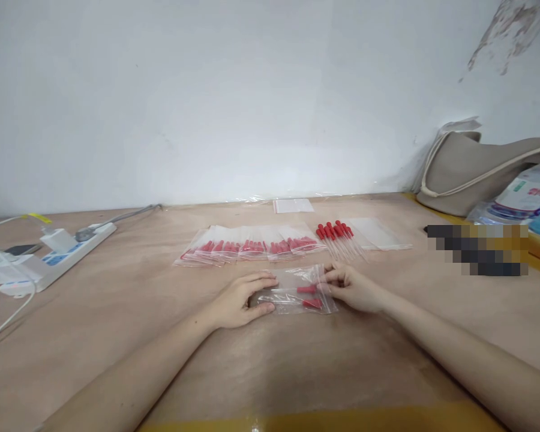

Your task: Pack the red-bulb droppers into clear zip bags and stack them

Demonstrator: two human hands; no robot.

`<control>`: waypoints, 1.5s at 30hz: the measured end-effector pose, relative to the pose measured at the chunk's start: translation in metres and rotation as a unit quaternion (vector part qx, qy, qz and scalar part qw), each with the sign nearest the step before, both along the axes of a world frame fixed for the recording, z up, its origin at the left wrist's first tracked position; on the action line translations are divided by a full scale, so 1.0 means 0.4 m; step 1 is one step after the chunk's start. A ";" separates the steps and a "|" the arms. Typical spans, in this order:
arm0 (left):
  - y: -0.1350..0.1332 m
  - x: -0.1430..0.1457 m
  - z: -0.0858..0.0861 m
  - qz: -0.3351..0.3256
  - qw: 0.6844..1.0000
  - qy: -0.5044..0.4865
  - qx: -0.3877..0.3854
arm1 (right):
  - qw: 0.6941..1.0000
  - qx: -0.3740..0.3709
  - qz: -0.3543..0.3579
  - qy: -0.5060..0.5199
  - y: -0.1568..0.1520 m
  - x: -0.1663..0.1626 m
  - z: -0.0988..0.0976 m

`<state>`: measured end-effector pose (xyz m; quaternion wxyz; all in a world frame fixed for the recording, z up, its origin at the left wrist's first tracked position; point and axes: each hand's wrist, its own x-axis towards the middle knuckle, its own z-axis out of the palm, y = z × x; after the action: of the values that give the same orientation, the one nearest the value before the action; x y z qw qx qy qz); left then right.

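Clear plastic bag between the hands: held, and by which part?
The right hand appears to pinch the clear plastic bag at its right end, beside the red dropper bulbs; the left hand touches its left end.

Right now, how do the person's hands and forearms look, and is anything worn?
Left hand and right hand are bare: no glove, ring or watch shows. No sleeve covers the left forearm or right forearm where they show clearly; the left has small spots.
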<state>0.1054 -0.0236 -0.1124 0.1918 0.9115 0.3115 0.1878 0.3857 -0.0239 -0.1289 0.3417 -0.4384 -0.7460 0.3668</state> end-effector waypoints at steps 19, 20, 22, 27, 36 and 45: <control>0.004 -0.005 -0.002 -0.003 1.000 0.004 -0.016 | 0.919 0.080 -0.313 -0.224 0.318 0.023 0.051; 0.005 -0.005 -0.003 -0.002 1.000 0.003 -0.017 | 0.921 0.075 -0.319 -0.210 0.316 0.028 0.055; 0.006 -0.005 -0.005 0.001 1.000 0.000 -0.020 | 0.923 0.068 -0.326 -0.195 0.306 0.047 0.070; 0.007 -0.003 -0.008 0.012 1.000 0.007 -0.026 | 0.929 0.137 -0.343 0.003 0.214 0.109 0.089; 0.005 -0.004 -0.008 0.020 0.999 0.020 -0.017 | 0.885 -0.087 -0.290 0.352 0.043 0.043 -0.012; 0.004 -0.002 -0.009 0.027 0.999 0.029 0.002 | 0.891 -0.121 -0.232 0.372 0.008 0.017 -0.021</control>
<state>0.1044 -0.0221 -0.1162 0.1758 0.9081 0.3414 0.1668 0.3925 -0.0206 -0.1374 0.6138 -0.4681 -0.3913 0.5010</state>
